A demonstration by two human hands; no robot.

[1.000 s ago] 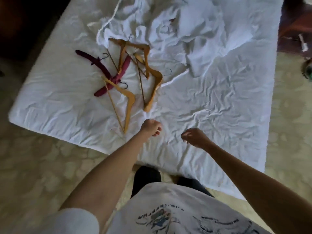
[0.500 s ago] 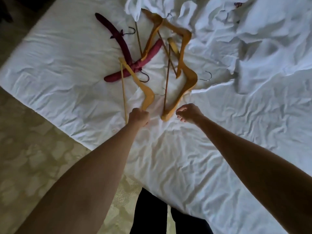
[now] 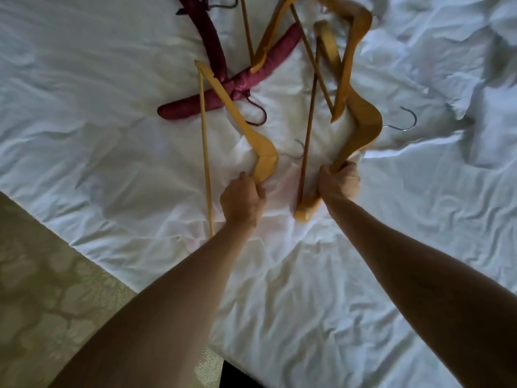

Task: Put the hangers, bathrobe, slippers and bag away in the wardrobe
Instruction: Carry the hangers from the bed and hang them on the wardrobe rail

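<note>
Several hangers lie in a loose pile on the white bed (image 3: 112, 169). My left hand (image 3: 242, 200) grips the near arm of a light wooden hanger (image 3: 260, 152) with a thin crossbar. My right hand (image 3: 340, 182) grips the near arm of a second wooden hanger (image 3: 363, 119), whose metal hook (image 3: 405, 121) points right. Behind them, two padded maroon hangers (image 3: 223, 85) cross each other, and a third wooden hanger (image 3: 355, 18) lies at the top. White crumpled fabric (image 3: 475, 51), perhaps the bathrobe, fills the upper right.
The bed's edge runs diagonally from the left down to the bottom centre, with pale patterned carpet (image 3: 42, 289) beyond it. My dark trouser leg (image 3: 237, 379) shows at the bottom edge.
Both hands reached forward and took hold: the left now grips the nearest wooden hanger, the right grips the second one. My head moved closer over the pile.
</note>
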